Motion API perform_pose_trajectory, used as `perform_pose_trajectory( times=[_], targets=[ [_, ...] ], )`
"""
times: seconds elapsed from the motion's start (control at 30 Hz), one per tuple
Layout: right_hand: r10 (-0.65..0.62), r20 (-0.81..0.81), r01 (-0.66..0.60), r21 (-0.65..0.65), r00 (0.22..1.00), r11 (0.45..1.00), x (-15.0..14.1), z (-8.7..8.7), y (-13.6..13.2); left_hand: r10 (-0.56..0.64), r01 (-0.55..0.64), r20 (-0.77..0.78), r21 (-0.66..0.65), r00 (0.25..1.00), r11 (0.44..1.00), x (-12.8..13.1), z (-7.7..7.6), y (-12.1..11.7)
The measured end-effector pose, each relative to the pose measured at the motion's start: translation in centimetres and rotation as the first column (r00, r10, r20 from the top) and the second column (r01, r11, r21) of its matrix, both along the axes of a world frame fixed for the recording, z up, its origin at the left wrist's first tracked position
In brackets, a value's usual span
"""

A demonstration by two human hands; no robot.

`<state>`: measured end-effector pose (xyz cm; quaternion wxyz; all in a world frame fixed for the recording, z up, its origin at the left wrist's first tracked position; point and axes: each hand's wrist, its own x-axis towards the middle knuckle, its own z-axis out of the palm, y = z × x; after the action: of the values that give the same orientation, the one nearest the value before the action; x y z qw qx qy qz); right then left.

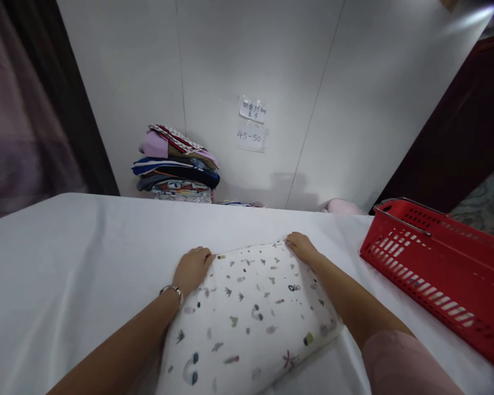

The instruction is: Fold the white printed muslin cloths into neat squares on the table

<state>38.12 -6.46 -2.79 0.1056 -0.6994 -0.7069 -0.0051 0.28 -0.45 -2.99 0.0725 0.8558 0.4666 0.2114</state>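
A white cloth (251,307) printed with small rainbows, crowns and leaves lies in front of me, folded into a thick rectangle. My left hand (193,269) is at its far left corner, thumb and fingers closed on the edge; a metal bracelet circles that wrist. At the far right corner, my right hand (300,245) has its fingers curled over the cloth's edge. The undersides of both hands' fingers are hidden. The near end of the cloth runs out of the bottom of the view.
A white-covered table (119,258) carries the cloth. On the right stands a red plastic basket (436,274) with a metal handle. Beyond the far edge are a stack of folded fabrics (177,164) and a pink item (342,206). Paper notes (252,123) hang on the wall.
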Motion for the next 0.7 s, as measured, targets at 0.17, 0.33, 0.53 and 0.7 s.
perform_pose_trajectory(
  times=[0.17,0.33,0.53,0.7],
  targets=[
    [-0.049,-0.004,0.049,-0.011,0.999,0.999,-0.7,0.8,-0.1,0.000,-0.001,-0.003,-0.013,1.000,1.000,0.0,0.1,-0.1],
    [-0.101,-0.009,0.101,-0.013,0.995,0.995,-1.0,1.3,0.5,0.004,-0.004,0.004,-0.024,1.000,1.000,0.0,0.0,0.0],
    [-0.177,-0.041,0.175,-0.050,0.983,0.983,-0.6,0.1,1.5,0.022,-0.022,-0.004,-0.008,1.000,1.000,0.0,0.0,0.0],
    [-0.289,-0.071,0.286,-0.052,0.955,0.957,0.1,-0.7,1.0,0.028,-0.028,-0.015,-0.009,0.999,1.000,0.1,-0.2,0.0]
  ],
)
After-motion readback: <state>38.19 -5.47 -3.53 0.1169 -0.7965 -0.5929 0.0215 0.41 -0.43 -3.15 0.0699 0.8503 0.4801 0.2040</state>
